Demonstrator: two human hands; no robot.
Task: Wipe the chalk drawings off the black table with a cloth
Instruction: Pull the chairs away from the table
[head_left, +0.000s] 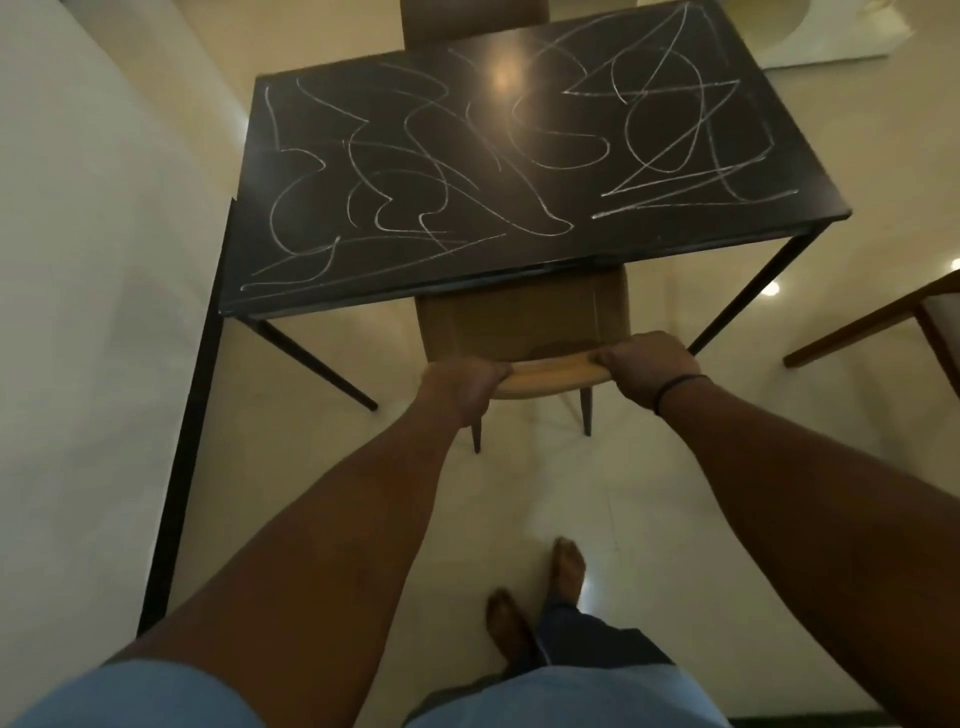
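Note:
The black table (810, 171) stands ahead of me, its top covered with white chalk scribbles (415, 171) from edge to edge. A tan chair (524, 317) is tucked under its near side. My left hand (460, 387) grips the left end of the chair's backrest top. My right hand (647, 364), with a dark band on the wrist, grips the right end. No cloth is in view.
A second chair (467, 21) stands at the table's far side. A white wall (78, 260) runs along the left, close to the table. Part of a wooden piece of furniture (883, 327) shows at the right. My bare feet (540, 597) stand on glossy beige floor.

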